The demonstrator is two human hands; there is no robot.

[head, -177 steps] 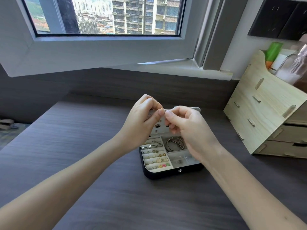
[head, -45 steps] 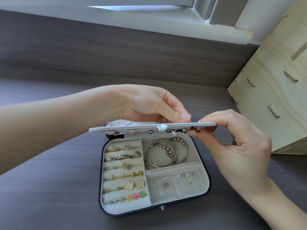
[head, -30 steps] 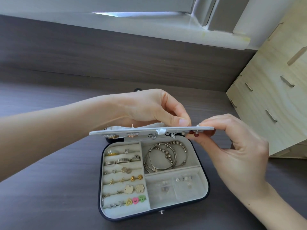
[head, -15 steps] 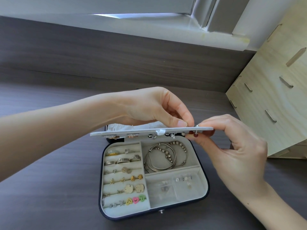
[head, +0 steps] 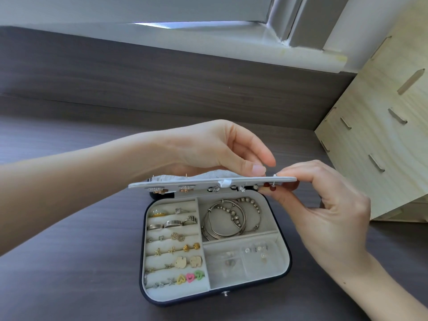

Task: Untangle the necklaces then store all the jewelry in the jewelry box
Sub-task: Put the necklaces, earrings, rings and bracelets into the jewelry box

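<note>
**Most pieces stored, earring board in work**

The jewelry box [head: 290,260] lies open on the desk [head: 69,274]. Inside it are already rings [head: 171,223], small stud earrings [head: 185,262] in rows and bracelets [head: 224,221] in the back compartment, so storing is prob. near the end.

The earring board [head: 185,183] is held flat just above the box's back edge, w/ several studs through it. The right hand [head: 328,212] pinches its right end, thumb below beside a red stud [head: 272,188]. The left hand [head: 208,147] is curled over the board, thumb tip on the top face. I cannot tell if it has a tiny back piece.

No necklace is visible, maybe hidden behind the board. Left to do, I judge: fix this stud, fold the board down, close the lid.
</note>
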